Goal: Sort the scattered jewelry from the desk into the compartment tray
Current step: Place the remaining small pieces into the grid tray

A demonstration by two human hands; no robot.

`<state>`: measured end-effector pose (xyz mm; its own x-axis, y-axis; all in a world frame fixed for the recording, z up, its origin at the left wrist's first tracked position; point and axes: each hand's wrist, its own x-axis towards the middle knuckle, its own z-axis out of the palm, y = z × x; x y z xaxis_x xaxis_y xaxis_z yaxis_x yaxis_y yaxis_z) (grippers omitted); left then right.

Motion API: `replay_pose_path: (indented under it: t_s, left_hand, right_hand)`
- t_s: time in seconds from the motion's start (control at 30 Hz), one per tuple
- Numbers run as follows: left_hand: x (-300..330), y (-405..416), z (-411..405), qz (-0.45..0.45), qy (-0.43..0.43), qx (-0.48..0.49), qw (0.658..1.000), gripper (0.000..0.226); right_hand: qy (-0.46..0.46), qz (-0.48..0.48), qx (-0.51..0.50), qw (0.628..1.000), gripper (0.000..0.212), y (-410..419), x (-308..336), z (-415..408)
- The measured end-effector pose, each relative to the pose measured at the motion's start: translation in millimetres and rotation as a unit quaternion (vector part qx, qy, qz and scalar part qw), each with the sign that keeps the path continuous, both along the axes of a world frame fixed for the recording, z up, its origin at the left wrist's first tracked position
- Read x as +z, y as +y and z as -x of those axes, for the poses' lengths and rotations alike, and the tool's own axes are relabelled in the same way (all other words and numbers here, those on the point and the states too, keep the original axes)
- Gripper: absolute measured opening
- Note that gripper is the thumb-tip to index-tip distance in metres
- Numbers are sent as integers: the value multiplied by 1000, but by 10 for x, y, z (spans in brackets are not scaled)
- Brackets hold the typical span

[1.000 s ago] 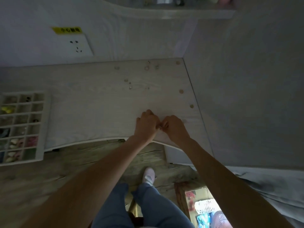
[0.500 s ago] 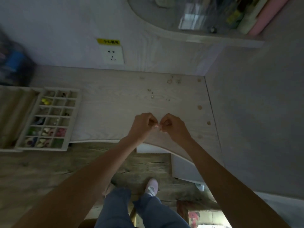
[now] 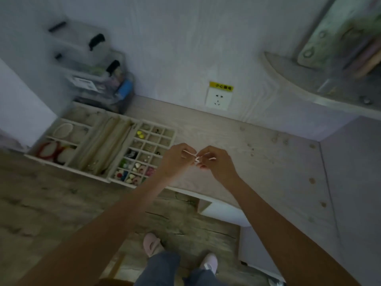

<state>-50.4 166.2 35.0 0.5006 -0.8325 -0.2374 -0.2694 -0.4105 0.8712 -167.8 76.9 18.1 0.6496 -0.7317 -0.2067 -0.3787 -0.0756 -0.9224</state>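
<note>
Small pale jewelry piece [image 3: 196,159] pinched above desk [image 3: 257,172], right of compartment tray [image 3: 172,134]

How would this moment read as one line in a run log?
hands: left hand and right hand pinch small pale jewelry piece together | place: above light wooden desk | beige compartment tray: left of hands

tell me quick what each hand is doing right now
Left hand: fingers curled, pinching a small pale piece of jewelry above the light wooden desk.
Right hand: fingers curled, pinching the same piece.

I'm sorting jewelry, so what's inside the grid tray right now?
The grid tray holds small pieces in many cells: yellow ones near the back, red, green and pale ones in front. The left hand covers its near right corner.
</note>
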Motion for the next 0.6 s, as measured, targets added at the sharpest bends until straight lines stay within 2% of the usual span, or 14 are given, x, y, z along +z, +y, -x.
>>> replay_pose_path:
  t_s: [0.27, 0.37, 0.43, 0.53, 0.6]
  left_hand:
    - [43, 376, -767, -9, 23, 9, 1000, 20]
    - [64, 453, -1013, -20, 41, -9, 999, 24]
    - [40, 507, -1193, -45, 26, -25, 998, 36]
    - [1, 588, -1425, -62, -29, -44, 997, 25]
    - [-38, 629, -1570, -74, -85, -59, 992, 31]
  right_hand:
    - [12, -9, 16, 1000, 12, 251, 0, -845]
    - [8, 0, 31, 999, 18, 285, 0, -1076]
    - [17, 9, 39, 999, 12, 300, -20, -1219]
    - [12, -27, 27, 999, 5, 315, -38, -1377]
    - [13, -49, 13, 999, 6, 320, -63, -1453]
